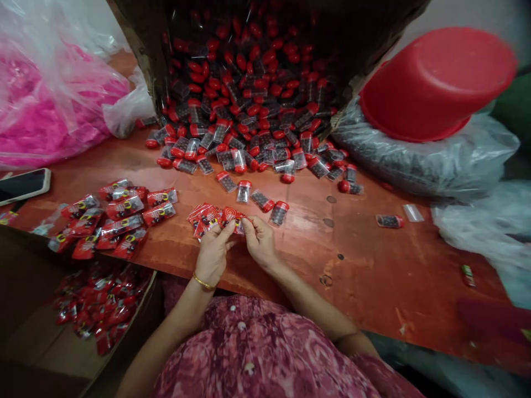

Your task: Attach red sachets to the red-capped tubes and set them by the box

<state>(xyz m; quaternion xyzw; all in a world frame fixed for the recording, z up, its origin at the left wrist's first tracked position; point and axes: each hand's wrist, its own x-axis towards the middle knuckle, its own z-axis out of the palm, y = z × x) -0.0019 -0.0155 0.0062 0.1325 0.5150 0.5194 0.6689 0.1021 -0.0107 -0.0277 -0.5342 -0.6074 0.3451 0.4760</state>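
Between both hands is a small red printed packet [232,216]. My left hand [212,253] pinches its left side, thumb on top, with a gold bangle at the wrist. My right hand [260,239] grips the packet's right edge between thumb and fingers. Just left of it lies a loose pile of red printed packets [203,217], partly hidden by my left hand. Close beyond my hands, a clear vial with a red cap [244,191] and dark beads stands on the table, and another such vial [279,213] is right of my right hand.
A dark open box [143,61] spills many red-capped vials [249,138] onto the table [307,249]. Filled red packets [124,207] lie left, with more in a carton [151,293] below. A red bucket [440,83] sits on a plastic bag [415,160]. A phone [25,185] lies far left.
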